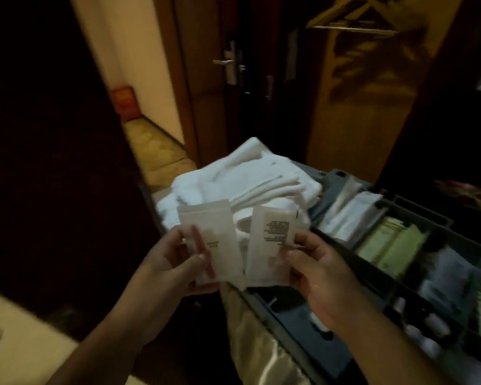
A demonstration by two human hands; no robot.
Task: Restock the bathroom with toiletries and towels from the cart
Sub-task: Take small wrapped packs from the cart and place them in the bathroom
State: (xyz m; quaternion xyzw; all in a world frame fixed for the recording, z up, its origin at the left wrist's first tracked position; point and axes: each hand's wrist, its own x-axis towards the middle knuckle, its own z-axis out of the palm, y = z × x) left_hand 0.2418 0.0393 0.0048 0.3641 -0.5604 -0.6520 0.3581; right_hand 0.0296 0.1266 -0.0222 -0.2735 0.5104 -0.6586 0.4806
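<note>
1. The left hand (175, 262) pinches one pale sachet (211, 240) in front of the white towels (245, 179).
2. The right hand (320, 270) pinches a second sachet (270, 245), right of the first one.
3. The towels lie on the cart (342, 179).

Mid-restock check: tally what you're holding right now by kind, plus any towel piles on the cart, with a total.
White packets: 2, the left-hand packet pinched by the left hand, the right-hand packet by the right hand.
Towel pile on the cart: 1.
Total: 3.
</note>
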